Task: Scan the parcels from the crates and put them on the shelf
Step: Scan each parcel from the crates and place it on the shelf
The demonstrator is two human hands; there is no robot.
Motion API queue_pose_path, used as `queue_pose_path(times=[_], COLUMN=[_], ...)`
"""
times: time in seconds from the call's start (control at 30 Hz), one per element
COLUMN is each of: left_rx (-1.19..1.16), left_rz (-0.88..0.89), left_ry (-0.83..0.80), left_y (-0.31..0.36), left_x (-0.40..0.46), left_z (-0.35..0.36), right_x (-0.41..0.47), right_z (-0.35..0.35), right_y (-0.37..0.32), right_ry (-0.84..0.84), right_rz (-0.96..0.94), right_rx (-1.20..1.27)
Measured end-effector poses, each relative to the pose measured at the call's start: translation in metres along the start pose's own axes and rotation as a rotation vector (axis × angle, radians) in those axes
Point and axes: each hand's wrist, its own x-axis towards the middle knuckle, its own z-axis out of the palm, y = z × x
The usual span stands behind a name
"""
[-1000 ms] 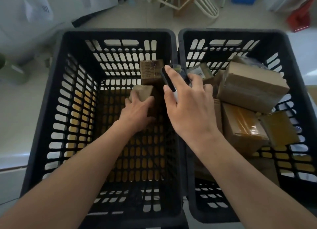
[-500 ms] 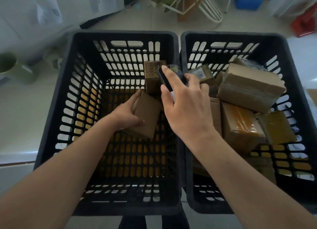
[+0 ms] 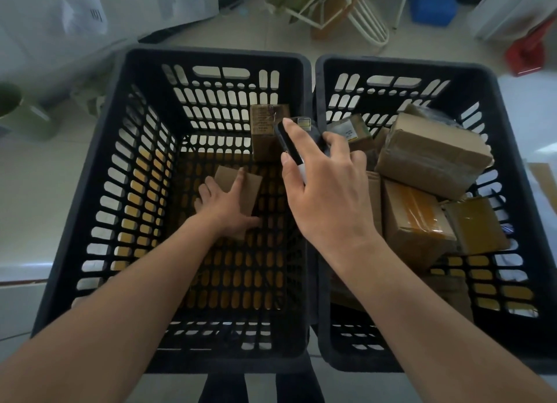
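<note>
Down on left crate [image 3: 90, 227] floor: left hand [image 3: 224, 205] lies spread over small cardboard parcel [image 3: 241, 188], not gripping. Right hand [image 3: 324, 191] pinches barcode scanner [image 3: 287, 143] above. Curl fingers under parcel edge, turn label toward scanner.

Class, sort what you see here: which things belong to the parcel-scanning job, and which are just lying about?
Part of the job:
left crate
right crate
small parcel under the left hand
scanner in the right hand
parcels in the right crate

Lying about:
green mug
blue bin
white wire rack
</note>
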Motion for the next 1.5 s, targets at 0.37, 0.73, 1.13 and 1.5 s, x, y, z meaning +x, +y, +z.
queue_pose_path(times=[0.37, 0.73, 1.13, 1.5], left_rx=[-0.767, -1.787, -1.980, -1.671], left_rz=[-0.019, 0.186, 0.555, 0.687], left_ry=[-0.100, -0.321, -0.283, -0.152], left_y=[-0.036, -0.054, -0.048, -0.057], left_x=[0.009, -0.039, -0.121, -0.176], left_z=[-0.037, -0.086, -0.104, -0.123], right_x=[0.003, 0.004, -0.013, -0.055], right_z=[-0.007, -0.021, -0.053, -0.081], right_y=[0.000, -0.014, -0.031, -0.060], right_ry=[-0.016, -0.023, -0.119, -0.152], right_rz=[-0.003, -0.053, -0.051, -0.059], right_rx=[0.002, 0.049, 0.345, 0.380])
